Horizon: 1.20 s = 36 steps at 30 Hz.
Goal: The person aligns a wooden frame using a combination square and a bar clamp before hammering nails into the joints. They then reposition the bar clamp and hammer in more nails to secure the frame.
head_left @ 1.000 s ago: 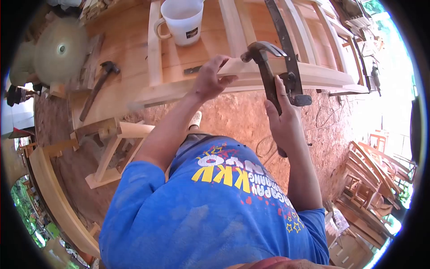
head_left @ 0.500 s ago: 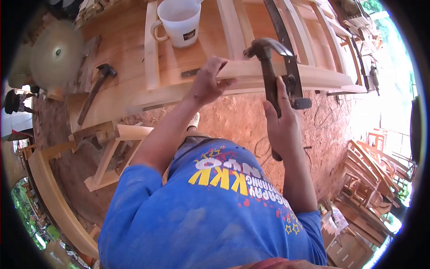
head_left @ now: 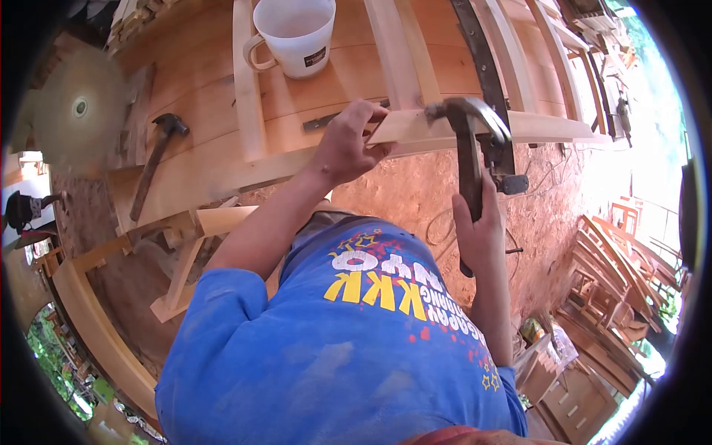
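Observation:
My left hand (head_left: 351,144) is closed in a pinch at the near end of a pale wooden rail (head_left: 417,129), which runs along the front edge of the wooden bench. In my right hand (head_left: 482,226) is a claw hammer (head_left: 469,167), gripped by its dark handle with the metal head raised. Its head overlaps the rail in this view. A dark metal bar clamp (head_left: 483,70) crosses the bench just beyond the hammer, its screw end hanging over the front edge. Behind my left fingers lies a flat dark metal strip (head_left: 320,122), partly hidden.
A white plastic jug (head_left: 297,41) stands on the bench (head_left: 204,96) among pale wooden slats (head_left: 393,52). A second hammer (head_left: 158,159) lies at the left. Below are a wooden frame (head_left: 185,267) and a curved wooden piece (head_left: 96,319). Stacked chair parts (head_left: 627,256) occupy the right.
The hammer head has come down and to the right, over the rail. My left hand has shifted slightly, and more of the metal strip shows behind it. The whole view has turned a little.

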Available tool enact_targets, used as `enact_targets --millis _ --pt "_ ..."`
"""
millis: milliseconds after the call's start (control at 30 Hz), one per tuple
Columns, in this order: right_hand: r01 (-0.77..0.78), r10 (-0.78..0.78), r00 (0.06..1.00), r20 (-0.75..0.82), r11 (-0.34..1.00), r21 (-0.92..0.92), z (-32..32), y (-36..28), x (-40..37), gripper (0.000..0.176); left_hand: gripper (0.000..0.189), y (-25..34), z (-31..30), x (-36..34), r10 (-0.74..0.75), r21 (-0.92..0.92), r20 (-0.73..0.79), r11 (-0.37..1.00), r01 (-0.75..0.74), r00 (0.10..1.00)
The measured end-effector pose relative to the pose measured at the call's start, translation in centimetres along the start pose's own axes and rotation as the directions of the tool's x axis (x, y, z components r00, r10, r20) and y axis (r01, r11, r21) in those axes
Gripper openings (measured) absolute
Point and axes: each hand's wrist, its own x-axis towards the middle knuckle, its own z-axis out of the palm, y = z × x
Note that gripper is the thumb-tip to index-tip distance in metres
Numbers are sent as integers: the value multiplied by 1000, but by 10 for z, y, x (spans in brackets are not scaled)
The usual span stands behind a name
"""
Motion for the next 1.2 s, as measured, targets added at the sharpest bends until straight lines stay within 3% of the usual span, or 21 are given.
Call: enact_targets --millis 67,167,300,367,467,500,700,800,900,1100,1200 --pt "-169 171 981 96 985 -24 1 5 -6 50 42 3 -19 0 -37 3 71 999 37 997" --pt "-276 272 958 94 961 23 17 7 -8 41 37 -20 -54 -2 -145 -26 306 987 160 941" --pt "-454 446 890 97 842 293 47 23 -8 31 33 -38 -62 1 -192 -24 332 977 212 924" --pt "-474 475 875 92 803 361 57 33 -8 29 33 -42 -58 6 -201 -29 358 974 226 912" --pt "-501 520 852 61 777 381 68 38 -4 24 35 -45 -59 8 -94 -20 370 994 109 924" --pt "-508 532 846 41 779 368 71 38 -2 23 45 -45 -60 7 -161 -85 385 974 208 909" --pt "-501 552 834 -20 771 393 79 38 0 18 74 -37 -66 33 -151 -166 487 951 261 860" --pt "-495 553 833 -29 766 409 80 40 0 18 76 -34 -67 50 -88 -246 568 931 270 819" --pt "-492 558 830 -26 752 439 84 40 0 19 80 -52 -61 54 54 -288 634 942 171 771" --pt "-484 546 838 -14 754 443 84 43 2 19 81 -73 -51 55 27 -302 710 915 269 704" --pt "-491 541 841 -3 765 417 86 45 6 18 84 -78 -51 58 45 -298 713 923 245 699"
